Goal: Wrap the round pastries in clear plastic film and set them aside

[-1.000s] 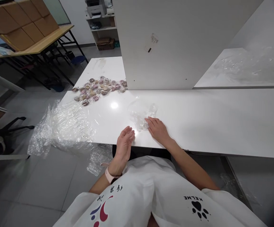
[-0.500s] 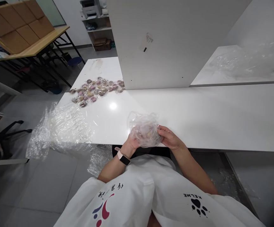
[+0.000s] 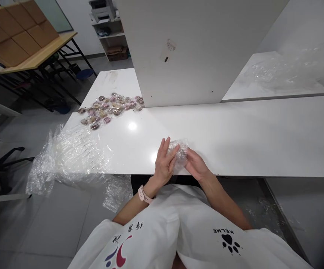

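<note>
In front of my body, over the near edge of the white table, is a small bundle of clear bubble wrap. My right hand holds it from the right with fingers curled against its side. At the bundle's left, my left hand has its fingers stretched out and apart, one reaching across the wrap. What lies inside the wrap cannot be made out now. A pink-strapped watch circles my left wrist.
Several small, individually wrapped purple, brown and yellowish pieces lie at the table's far left. Stacked clear bubble wrap hangs over the left edge. A white upright panel stands at the back; more clear plastic lies behind it on the right.
My left hand has turned and come up from beneath the bundle to its left side, fingers now extended. The bundle looks smaller and tighter, and its pinkish contents no longer show.
</note>
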`<state>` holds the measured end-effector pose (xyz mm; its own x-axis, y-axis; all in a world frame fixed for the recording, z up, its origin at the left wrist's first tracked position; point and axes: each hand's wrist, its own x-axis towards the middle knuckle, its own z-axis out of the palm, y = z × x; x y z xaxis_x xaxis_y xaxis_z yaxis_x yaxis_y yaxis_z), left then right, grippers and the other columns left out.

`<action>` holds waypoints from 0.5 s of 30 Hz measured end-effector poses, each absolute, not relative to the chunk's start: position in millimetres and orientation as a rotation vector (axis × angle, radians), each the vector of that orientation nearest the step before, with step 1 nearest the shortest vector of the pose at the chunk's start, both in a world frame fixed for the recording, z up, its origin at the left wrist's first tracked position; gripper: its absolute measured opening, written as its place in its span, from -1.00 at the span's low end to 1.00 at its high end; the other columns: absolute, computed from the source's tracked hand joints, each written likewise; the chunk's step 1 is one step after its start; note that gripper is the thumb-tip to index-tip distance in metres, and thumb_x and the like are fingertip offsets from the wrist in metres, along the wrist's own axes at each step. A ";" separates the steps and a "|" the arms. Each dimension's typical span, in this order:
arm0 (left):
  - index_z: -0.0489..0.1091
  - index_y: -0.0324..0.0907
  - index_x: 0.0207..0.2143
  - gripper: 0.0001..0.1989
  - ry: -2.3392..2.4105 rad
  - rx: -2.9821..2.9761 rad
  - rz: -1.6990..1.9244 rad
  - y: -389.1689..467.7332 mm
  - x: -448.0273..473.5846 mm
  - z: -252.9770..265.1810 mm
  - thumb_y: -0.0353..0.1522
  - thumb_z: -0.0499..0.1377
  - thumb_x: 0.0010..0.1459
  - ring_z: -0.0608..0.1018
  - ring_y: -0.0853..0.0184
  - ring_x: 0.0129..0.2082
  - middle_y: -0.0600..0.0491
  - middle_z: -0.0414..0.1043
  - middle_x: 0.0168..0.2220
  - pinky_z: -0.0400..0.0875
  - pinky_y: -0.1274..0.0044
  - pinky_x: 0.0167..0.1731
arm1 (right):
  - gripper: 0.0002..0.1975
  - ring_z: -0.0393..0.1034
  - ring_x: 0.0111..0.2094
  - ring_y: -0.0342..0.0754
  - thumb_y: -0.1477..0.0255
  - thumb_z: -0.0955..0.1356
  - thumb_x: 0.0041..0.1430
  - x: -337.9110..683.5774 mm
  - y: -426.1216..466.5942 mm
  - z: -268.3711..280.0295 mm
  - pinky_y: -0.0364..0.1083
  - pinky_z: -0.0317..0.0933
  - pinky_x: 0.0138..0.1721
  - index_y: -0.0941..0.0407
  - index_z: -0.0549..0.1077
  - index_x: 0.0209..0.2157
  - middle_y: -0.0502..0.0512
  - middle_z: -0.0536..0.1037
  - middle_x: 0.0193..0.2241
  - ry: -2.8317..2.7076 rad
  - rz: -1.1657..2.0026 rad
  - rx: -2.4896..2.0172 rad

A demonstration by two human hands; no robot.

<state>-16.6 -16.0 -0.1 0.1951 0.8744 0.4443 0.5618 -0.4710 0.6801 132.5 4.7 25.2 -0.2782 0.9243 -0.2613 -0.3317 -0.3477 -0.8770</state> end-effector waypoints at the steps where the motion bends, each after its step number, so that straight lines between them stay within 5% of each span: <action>1: 0.14 0.12 0.32 -0.53 1.341 2.152 1.175 -13.3 -16.9 -1.9 -0.34 -0.12 0.42 -0.12 0.14 0.45 0.08 -0.17 0.45 0.05 0.11 0.34 | -0.53 0.48 -0.12 0.04 0.05 0.31 0.20 133.8 1.3 26.8 -0.02 0.37 -0.16 0.04 0.49 -0.01 0.12 0.59 -0.13 -0.896 1.820 -0.952; 5: 0.01 0.12 0.37 -0.49 1.200 2.187 1.130 -13.0 -11.5 -3.3 -0.37 -0.14 0.42 -0.05 0.18 0.44 0.03 -0.08 0.43 0.12 0.16 0.33 | -0.47 0.41 0.05 0.01 0.13 0.42 0.14 142.4 -13.6 17.6 -0.01 0.31 0.05 -0.04 0.40 0.13 0.07 0.51 0.06 -0.969 1.761 -0.926; 8: -0.06 0.08 0.40 -0.45 1.168 2.102 0.992 -23.7 -9.0 -4.6 -0.30 -0.07 0.41 0.02 0.14 0.42 -0.04 -0.15 0.44 0.23 0.21 0.28 | -0.40 0.42 0.02 0.05 0.14 0.45 0.10 168.1 -9.4 1.8 0.03 0.32 0.03 0.02 0.39 0.14 0.12 0.52 0.03 -1.090 1.550 -1.121; 11: -0.02 0.00 0.38 -0.43 1.407 2.055 0.993 -32.1 -20.1 -15.5 -0.27 0.01 0.37 0.10 0.10 0.40 -0.12 -0.10 0.43 0.28 0.18 0.24 | -0.37 0.42 -0.08 0.12 0.08 0.41 0.10 226.2 26.3 -4.9 0.11 0.31 -0.02 0.08 0.40 0.15 0.19 0.55 -0.09 -1.213 0.903 -1.555; 15: 0.25 -0.06 0.26 -0.54 1.829 2.178 1.100 -30.2 -41.3 -39.5 -0.34 0.07 0.32 0.19 0.01 0.36 -0.14 0.21 0.31 0.21 0.03 0.24 | -0.41 0.33 -0.01 0.20 0.21 0.31 0.22 319.2 121.9 2.1 0.20 0.17 0.09 0.15 0.31 0.24 0.31 0.49 -0.05 -1.237 -0.074 -1.828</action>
<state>-41.3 -30.2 -39.5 0.0223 0.8882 0.4589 0.8215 -0.2778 0.4980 319.2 121.9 2.1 0.4977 0.7128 0.4941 0.7664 -0.0949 -0.6353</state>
